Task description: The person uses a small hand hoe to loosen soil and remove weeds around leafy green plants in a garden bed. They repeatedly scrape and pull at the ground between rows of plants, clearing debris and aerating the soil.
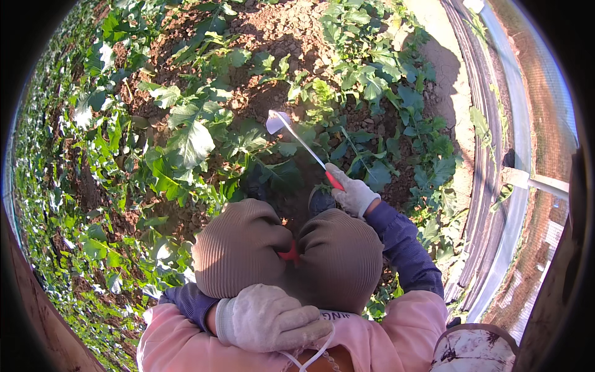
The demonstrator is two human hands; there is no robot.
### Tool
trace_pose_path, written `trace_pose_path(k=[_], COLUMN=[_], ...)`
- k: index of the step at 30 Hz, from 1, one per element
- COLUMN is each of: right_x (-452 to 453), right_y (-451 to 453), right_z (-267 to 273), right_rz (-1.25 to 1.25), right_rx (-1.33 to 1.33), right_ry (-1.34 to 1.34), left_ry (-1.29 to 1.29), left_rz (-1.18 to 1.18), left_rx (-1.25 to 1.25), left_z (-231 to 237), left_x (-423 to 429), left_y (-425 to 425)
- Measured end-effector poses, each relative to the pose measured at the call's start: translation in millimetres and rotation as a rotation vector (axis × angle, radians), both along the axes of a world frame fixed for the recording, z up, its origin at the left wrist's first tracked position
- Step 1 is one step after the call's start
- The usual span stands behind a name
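Note:
My right hand [352,193], in a white work glove, grips the red handle [334,181] of a small hand hoe. The hoe's thin metal shank [304,145] slants up to the left. Its pale blade [277,122] hangs over leaves and soil, and I cannot tell whether it touches them. My left hand [274,321], gloved too, lies across the front of my pink top [186,344], just below my bent knees. Its fingers are together beside a white drawstring [318,355]. Its palm is hidden, so I cannot tell if anything is in it.
Leafy green plants [190,139] grow around me in crumbly brown soil [283,28]. On the right run a strip of bare ground [458,93], dark ribbed sheeting [488,186] and a pale rail [523,116]. My knees [341,260] and a dark shoe [320,201] are close to the hoe.

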State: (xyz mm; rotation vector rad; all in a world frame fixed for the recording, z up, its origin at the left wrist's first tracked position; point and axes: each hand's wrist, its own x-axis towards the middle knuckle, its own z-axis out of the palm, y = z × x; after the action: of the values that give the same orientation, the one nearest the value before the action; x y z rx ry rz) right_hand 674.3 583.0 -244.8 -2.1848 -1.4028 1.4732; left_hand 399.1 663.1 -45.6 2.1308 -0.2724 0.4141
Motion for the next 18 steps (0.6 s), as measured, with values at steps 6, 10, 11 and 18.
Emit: trace_pose_path(k=[6, 10, 11, 18], right_x=[-4.6, -9.3, -12.9, -53.9], right_y=[188.0, 218.6, 206.8, 70.6], right_z=[-45.9, -49.4, -50.6, -55.6], right_rz=[-0.101, -0.377, -0.245, 0.15], right_rx=[0.048, 0.035, 0.082, -0.203], right_ry=[-0.242, 0.17, 0.118, -0.004], left_ry=[0.133, -0.013, 0.066, 0.082], left_rz=[0.026, -0.014, 0.013, 0.07], left_rx=[-0.282, -0.13, -0.201, -0.164], left_z=[-2.3, -1.8, -2.7, -3.7], left_x=[-4.6, -6.6, -6.7, -5.6], left_y=[11.9, 25.2, 29.0, 44.1])
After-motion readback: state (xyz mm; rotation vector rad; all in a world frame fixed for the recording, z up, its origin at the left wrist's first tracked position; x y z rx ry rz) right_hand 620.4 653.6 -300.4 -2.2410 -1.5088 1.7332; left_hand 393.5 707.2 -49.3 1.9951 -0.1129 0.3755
